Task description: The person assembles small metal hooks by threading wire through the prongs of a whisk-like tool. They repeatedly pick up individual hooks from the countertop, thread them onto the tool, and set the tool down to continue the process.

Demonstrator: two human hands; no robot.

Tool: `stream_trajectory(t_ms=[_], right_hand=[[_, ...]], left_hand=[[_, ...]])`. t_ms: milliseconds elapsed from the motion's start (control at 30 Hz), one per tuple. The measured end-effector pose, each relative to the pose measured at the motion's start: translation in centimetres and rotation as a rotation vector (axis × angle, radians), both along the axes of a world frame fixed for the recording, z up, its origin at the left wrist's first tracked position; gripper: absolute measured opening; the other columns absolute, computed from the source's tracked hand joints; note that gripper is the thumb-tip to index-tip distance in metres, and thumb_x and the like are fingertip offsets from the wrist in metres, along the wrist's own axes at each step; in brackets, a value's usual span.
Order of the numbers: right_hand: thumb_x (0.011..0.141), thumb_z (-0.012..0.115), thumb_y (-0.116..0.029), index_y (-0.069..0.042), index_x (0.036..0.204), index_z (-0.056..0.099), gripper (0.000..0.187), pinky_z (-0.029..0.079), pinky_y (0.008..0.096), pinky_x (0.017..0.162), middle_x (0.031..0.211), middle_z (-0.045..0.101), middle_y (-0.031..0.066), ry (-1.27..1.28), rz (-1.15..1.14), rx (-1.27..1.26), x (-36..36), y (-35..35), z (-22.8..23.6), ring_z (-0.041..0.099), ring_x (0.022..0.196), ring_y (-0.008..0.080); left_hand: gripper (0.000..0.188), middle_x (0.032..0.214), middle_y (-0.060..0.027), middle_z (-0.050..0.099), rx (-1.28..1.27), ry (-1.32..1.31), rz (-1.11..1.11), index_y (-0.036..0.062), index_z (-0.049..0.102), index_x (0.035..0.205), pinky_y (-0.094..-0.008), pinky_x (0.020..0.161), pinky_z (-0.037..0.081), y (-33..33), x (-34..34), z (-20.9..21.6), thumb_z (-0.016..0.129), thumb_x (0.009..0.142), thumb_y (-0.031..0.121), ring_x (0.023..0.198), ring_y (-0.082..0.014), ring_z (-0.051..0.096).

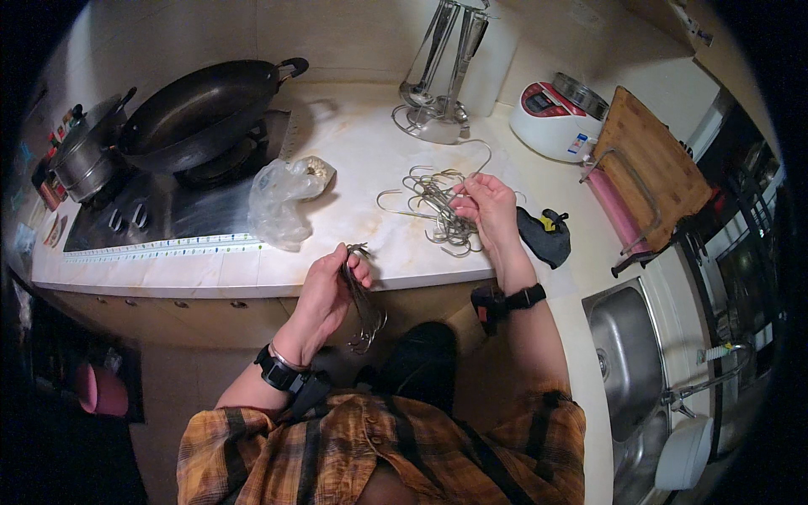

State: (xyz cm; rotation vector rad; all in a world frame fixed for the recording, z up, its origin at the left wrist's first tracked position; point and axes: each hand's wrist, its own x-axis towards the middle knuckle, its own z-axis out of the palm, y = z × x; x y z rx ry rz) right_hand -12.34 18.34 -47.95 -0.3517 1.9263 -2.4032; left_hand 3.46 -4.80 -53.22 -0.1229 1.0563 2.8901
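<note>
A loose pile of thin S-shaped metal hooks (431,200) lies on the pale counter. My right hand (490,207) is over the pile's right side, thumb and fingers pinched on a single metal hook (489,152) whose curved end rises above them. In front of the counter's edge, my left hand (325,288) is closed around a bundle of similar metal hooks (364,310). Their curved ends hang below the hand, and a few tips poke out above the fingers. How many hooks the left hand holds cannot be made out.
A wok (202,114) and a steel pot (88,168) stand on the hob, left. Nearby lies a clear plastic bag (282,202). A utensil stand (438,126), rice cooker (551,122), dark cloth bundle (545,240), cutting board (652,151) and sink (627,362) are rightward.
</note>
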Motion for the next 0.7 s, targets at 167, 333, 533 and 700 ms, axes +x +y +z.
stream_trajectory(t_ms=[167, 333, 533, 700], right_hand=[[0.092, 0.059, -0.010, -0.002, 0.101, 0.050, 0.014, 0.052, 0.0233, 0.054, 0.086, 0.067, 0.0111, 0.121, 0.111, 0.204, 4.9, -2.5, 0.7, 0.067, 0.070, 0.0159], [0.094, 0.055, -0.007, -0.002, 0.102, 0.049, 0.012, 0.051, 0.0230, 0.059, 0.087, 0.067, 0.0096, 0.172, 0.211, 0.317, 9.0, -3.6, 0.6, 0.067, 0.073, 0.0138], [0.092, 0.057, -0.004, 0.000, 0.099, 0.049, 0.011, 0.052, 0.0227, 0.062, 0.087, 0.068, 0.0105, 0.148, 0.270, 0.293, 11.2, -4.5, 0.4, 0.066, 0.075, 0.0128], [0.093, 0.056, -0.004, 0.000, 0.099, 0.049, 0.010, 0.053, 0.0228, 0.059, 0.087, 0.067, 0.0119, 0.100, 0.327, 0.247, 11.3, -4.5, 0.9, 0.067, 0.073, 0.0150]], left_hand=[[0.031, 0.072, -0.0042, 0.048, 0.056, 0.013, 0.026, 0.0063, 0.046, 0.079, -0.0308, 0.068, 0.043, -0.1, -0.1, 0.0, 0.040, 0.102, 0.026, 0.068, -0.0192, 0.047], [0.030, 0.067, -0.0009, 0.043, 0.139, 0.081, 0.006, 0.0090, 0.047, 0.077, -0.0306, 0.069, 0.041, 0.1, 0.2, 0.5, 0.050, 0.098, 0.030, 0.066, -0.0170, 0.044], [0.034, 0.066, -0.0001, 0.043, 0.051, 0.065, 0.036, 0.0090, 0.047, 0.076, -0.0304, 0.069, 0.041, 0.2, 0.2, 1.0, 0.047, 0.100, 0.034, 0.065, -0.0164, 0.043], [0.034, 0.067, 0.0002, 0.042, 0.012, 0.061, 0.047, 0.0087, 0.046, 0.077, -0.0296, 0.068, 0.040, 0.2, 0.2, 1.3, 0.045, 0.100, 0.034, 0.066, -0.0161, 0.042]])
